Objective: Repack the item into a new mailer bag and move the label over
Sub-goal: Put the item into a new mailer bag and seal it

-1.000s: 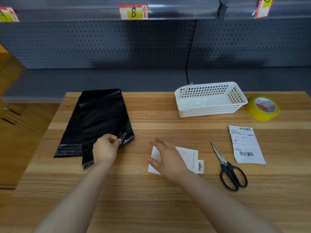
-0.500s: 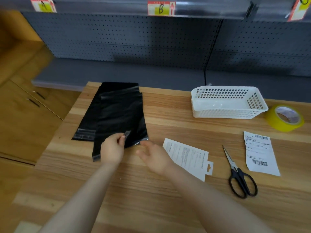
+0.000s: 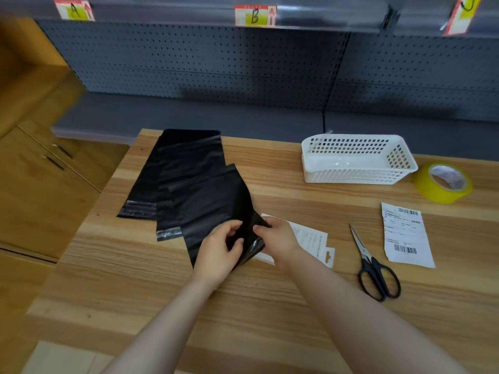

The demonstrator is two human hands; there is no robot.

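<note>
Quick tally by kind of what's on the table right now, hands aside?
Black mailer bags: 3, as far as the overlap shows
White basket: 1
Yellow tape roll: 1
Scissors: 1
Shipping label: 1
White item card: 1
Total: 8

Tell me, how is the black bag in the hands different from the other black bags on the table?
The held mailer bag is gripped at its near end by the left hand and right hand; the stacked bags lie untouched. The held bag curls up at that end, while the stacked bags lie flat. The held bag lies partly over the stacked bags. All are shiny black.
</note>
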